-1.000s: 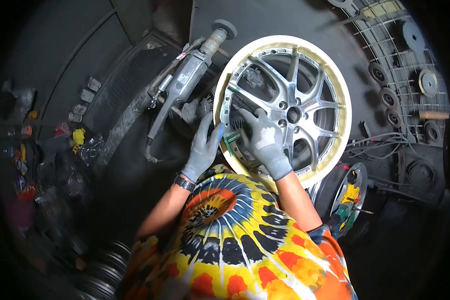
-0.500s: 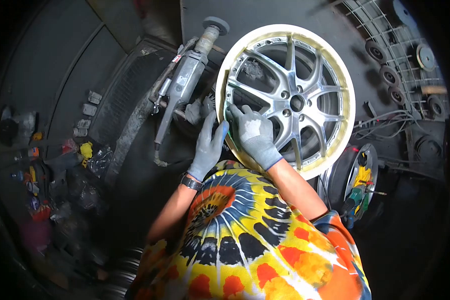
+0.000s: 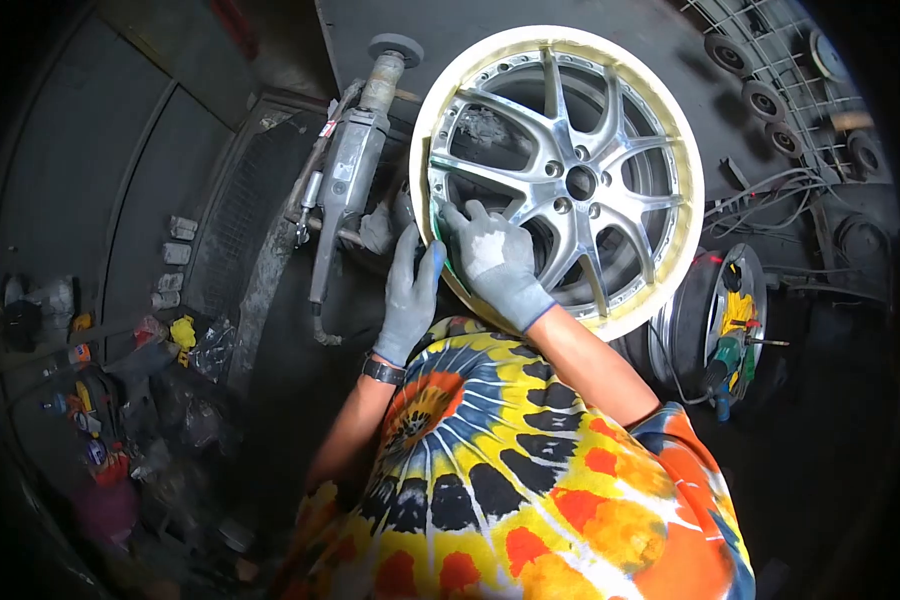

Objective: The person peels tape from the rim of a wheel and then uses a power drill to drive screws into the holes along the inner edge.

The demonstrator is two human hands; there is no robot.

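Observation:
A silver multi-spoke wheel rim point(image 3: 568, 140) leans in front of me, with a pale yellowish band point(image 3: 686, 170) around its lip. A dark green strip point(image 3: 436, 190) runs along the lip's left inner edge. At the lower left outer edge rests my left hand point(image 3: 408, 300), in a grey glove, fingers stretched upward against the rim. My right hand point(image 3: 495, 262), in a matching glove, reaches over the wheel face. Its bent fingers press together at the inner edge by the green strip; what lies under the fingertips is hidden.
Left of the wheel stands a grey power tool point(image 3: 352, 170) with a round disc point(image 3: 396, 48) on top. Several abrasive wheels point(image 3: 765, 101) hang on a wire grid at right. Below them, another wheel point(image 3: 682, 312) has a green drill point(image 3: 726, 362) on it. Clutter lies far left.
The view has shifted, so the wheel and power tool appear slightly higher and further left. Both hands stay at the rim's left edge, the right fingers drawn slightly more bent.

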